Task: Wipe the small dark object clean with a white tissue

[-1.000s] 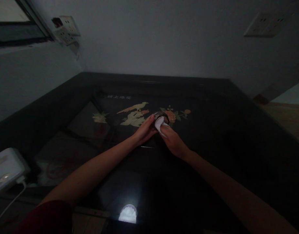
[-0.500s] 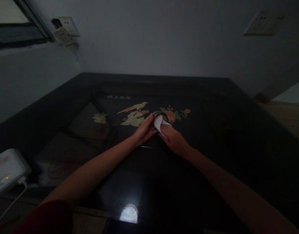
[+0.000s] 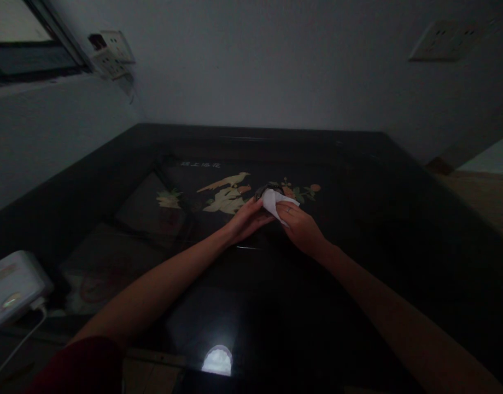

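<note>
Dimly, the black table (image 3: pixel 317 306) is being seen with a bird-and-flower picture (image 3: pixel 224 201) across its middle, and a white box (image 3: pixel 14 287) with a cable (image 3: pixel 19 346) is being shown at its near left. Over the table's middle, the left hand (image 3: pixel 246 220) and the right hand (image 3: pixel 303 227) are being held close together, a small dark round object (image 3: pixel 259 192) being gripped by the left. At the same place above the table, a white cloth (image 3: pixel 275 203) is being held against the object by the right, on which a ring (image 3: pixel 288 210) is being worn.
</note>
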### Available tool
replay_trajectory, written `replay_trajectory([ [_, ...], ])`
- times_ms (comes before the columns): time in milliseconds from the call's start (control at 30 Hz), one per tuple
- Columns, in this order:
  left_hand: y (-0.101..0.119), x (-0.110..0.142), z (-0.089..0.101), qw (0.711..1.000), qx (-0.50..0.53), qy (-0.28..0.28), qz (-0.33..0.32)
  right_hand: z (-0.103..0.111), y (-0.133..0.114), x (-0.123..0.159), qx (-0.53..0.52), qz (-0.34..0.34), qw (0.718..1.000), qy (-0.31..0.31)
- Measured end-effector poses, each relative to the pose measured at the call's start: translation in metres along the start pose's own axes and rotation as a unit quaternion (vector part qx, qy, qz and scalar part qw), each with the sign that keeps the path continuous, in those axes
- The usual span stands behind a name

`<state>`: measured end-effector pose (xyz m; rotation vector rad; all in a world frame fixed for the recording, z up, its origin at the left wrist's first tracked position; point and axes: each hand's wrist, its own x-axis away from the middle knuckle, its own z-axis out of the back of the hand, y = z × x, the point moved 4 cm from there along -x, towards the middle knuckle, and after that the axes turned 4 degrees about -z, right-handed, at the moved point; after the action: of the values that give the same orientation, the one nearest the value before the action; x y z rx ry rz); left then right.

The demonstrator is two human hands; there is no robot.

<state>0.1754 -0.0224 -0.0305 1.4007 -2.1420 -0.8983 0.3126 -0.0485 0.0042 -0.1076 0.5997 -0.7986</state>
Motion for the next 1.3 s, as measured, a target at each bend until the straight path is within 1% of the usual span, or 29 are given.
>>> replay_trajectory([
  [100, 0.000, 0.005, -0.006, 0.999, -0.045, -0.017, 0.006, 0.002, 0.006, 0.000, -0.014, -0.026, 0.999, 0.016],
  [200, -0.002, 0.005, -0.006, 0.995, -0.095, -0.016, 0.008, 0.004, 0.006, 0.000, -0.027, -0.041, 0.998, 0.030],
  [333, -0.003, 0.001, 0.002, 0.990, -0.134, -0.010, -0.035, 0.004, -0.005, 0.001, -0.054, -0.043, 0.997, 0.045],
  [433, -0.004, -0.001, 0.005, 0.990, -0.127, -0.010, -0.064, 0.006, -0.015, 0.001, -0.081, -0.046, 0.994, 0.055],
  [533, -0.006, 0.000, 0.006, 0.993, -0.094, 0.008, -0.073, 0.009, -0.024, 0.000, -0.113, -0.045, 0.991, 0.059],
  [600, -0.006, 0.001, 0.006, 0.995, -0.072, 0.024, -0.065, 0.009, -0.029, 0.000, -0.130, -0.039, 0.989, 0.052],
  [733, -0.008, 0.002, 0.006, 0.998, -0.047, 0.038, -0.024, 0.003, -0.031, 0.000, -0.140, -0.038, 0.989, 0.021],
  [833, -0.007, 0.000, 0.008, 0.998, -0.049, 0.045, -0.022, -0.004, -0.028, 0.002, -0.134, -0.040, 0.990, 0.008],
  [900, -0.006, -0.001, 0.009, 0.997, -0.054, 0.048, -0.026, -0.009, -0.027, 0.003, -0.120, -0.034, 0.992, 0.007],
  [967, -0.007, -0.003, 0.011, 0.997, -0.055, 0.044, -0.032, -0.015, -0.026, 0.005, -0.086, -0.027, 0.996, 0.010],
  [1033, -0.007, -0.004, 0.012, 0.997, -0.050, 0.041, -0.041, -0.020, -0.026, 0.007, -0.025, -0.014, 1.000, 0.005],
  [1100, -0.006, -0.005, 0.014, 0.996, -0.043, 0.052, -0.053, -0.024, -0.027, 0.009, 0.044, 0.010, 0.999, -0.009],
  [1200, -0.005, -0.005, 0.014, 0.994, -0.035, 0.079, -0.069, -0.023, -0.027, 0.009, 0.126, 0.042, 0.991, -0.030],
  [1300, -0.003, -0.004, 0.010, 0.992, -0.029, 0.099, -0.070, -0.015, -0.026, 0.007, 0.177, 0.041, 0.983, -0.035],
])
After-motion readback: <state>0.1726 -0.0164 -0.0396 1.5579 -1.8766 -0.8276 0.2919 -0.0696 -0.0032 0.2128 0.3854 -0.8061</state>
